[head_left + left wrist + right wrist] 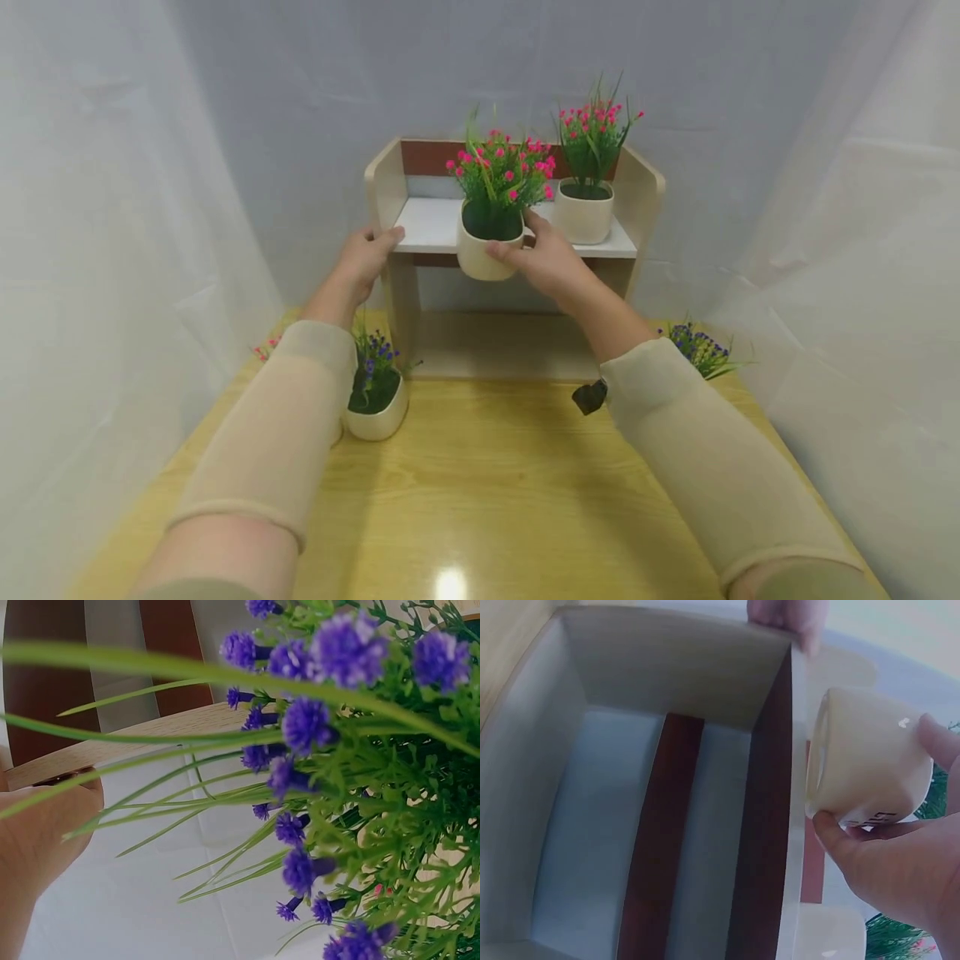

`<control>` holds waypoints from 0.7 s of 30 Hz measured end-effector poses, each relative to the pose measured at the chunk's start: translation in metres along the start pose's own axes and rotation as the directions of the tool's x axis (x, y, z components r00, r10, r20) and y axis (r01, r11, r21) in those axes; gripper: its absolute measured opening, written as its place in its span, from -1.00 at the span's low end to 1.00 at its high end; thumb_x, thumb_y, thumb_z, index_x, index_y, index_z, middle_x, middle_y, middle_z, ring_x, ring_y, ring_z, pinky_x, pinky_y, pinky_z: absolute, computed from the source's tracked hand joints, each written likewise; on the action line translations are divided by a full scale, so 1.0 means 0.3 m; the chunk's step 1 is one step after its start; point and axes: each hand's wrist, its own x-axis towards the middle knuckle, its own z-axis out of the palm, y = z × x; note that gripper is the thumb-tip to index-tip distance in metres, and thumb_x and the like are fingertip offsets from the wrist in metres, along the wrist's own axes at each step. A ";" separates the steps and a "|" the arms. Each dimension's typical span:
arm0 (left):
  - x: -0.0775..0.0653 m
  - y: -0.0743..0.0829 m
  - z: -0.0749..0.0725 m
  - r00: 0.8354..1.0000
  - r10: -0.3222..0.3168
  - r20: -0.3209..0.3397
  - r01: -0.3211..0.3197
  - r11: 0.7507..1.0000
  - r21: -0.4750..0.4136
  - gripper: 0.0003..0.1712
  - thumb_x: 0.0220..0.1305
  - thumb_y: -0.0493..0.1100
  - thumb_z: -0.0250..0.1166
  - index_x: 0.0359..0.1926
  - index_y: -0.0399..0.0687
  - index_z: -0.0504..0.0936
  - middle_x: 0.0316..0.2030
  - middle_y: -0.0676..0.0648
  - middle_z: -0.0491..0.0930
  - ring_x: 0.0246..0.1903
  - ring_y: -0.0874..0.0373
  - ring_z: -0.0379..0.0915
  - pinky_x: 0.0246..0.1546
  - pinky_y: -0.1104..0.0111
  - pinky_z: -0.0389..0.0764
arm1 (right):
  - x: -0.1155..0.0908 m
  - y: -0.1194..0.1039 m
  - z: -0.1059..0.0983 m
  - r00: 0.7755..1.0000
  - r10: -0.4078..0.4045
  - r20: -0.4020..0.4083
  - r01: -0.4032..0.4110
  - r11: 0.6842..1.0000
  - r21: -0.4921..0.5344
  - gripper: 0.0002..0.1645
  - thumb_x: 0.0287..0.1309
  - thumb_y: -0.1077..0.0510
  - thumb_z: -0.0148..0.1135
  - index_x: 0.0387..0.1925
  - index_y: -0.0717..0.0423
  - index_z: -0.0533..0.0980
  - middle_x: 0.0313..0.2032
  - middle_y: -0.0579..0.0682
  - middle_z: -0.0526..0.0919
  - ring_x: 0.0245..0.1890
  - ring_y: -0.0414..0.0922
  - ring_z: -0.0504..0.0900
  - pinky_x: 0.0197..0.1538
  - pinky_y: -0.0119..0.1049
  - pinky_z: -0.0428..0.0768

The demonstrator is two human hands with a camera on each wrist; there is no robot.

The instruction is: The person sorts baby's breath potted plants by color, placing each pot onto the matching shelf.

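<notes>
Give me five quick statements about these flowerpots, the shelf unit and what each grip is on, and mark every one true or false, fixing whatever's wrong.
1. The right-hand grip holds a cream pot of pink flowers. True.
2. The left-hand grip is on the right side of the shelf unit. False: it is on the left side.
3. Another pink-flowered pot stands on the upper shelf. True.
4. The left purple-flowered pot stands on the upper shelf. False: it stands on the table.
5. Dark lettering shows on the held pot. True.
</notes>
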 end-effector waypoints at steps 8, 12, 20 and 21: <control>-0.001 -0.018 0.000 1.000 0.009 -0.010 -0.009 1.000 0.000 -0.11 0.63 0.25 0.17 0.75 0.06 0.10 0.73 -0.18 0.10 0.71 -0.18 0.03 0.76 -0.16 0.02 | 0.050 0.001 -0.010 0.999 -0.014 0.030 0.013 1.000 0.028 0.23 0.48 -0.32 0.28 0.79 -0.16 -0.27 0.73 0.03 0.16 0.69 0.00 0.27 0.71 0.08 0.33; 0.000 -0.024 -0.002 1.000 0.011 -0.006 -0.011 1.000 -0.011 -0.12 0.63 0.23 0.17 0.74 0.04 0.10 0.72 -0.19 0.11 0.70 -0.18 0.04 0.76 -0.16 0.02 | 0.069 0.000 -0.005 0.999 -0.036 0.023 0.036 0.999 0.009 0.21 0.49 -0.34 0.26 0.79 -0.14 -0.23 0.76 0.01 0.07 0.70 0.00 0.25 0.70 0.08 0.36; -0.004 -0.009 0.001 1.000 0.010 -0.018 -0.010 1.000 -0.007 -0.13 0.63 0.23 0.18 0.73 0.02 0.14 0.71 -0.19 0.13 0.69 -0.17 0.06 0.76 -0.15 0.05 | 0.118 0.002 -0.013 1.000 -0.022 -0.010 0.022 0.998 0.060 0.16 0.52 -0.31 0.22 0.79 -0.07 -0.19 0.77 0.07 -0.03 0.75 0.04 0.09 0.75 0.06 0.24; -0.003 -0.007 0.001 1.000 0.009 -0.019 -0.010 1.000 -0.006 -0.13 0.63 0.23 0.18 0.73 0.02 0.14 0.71 -0.19 0.13 0.69 -0.17 0.06 0.76 -0.15 0.05 | 0.123 0.003 -0.015 0.999 -0.024 -0.020 0.026 0.998 0.056 0.15 0.52 -0.30 0.21 0.78 -0.04 -0.18 0.77 0.09 -0.02 0.74 0.04 0.11 0.74 0.05 0.26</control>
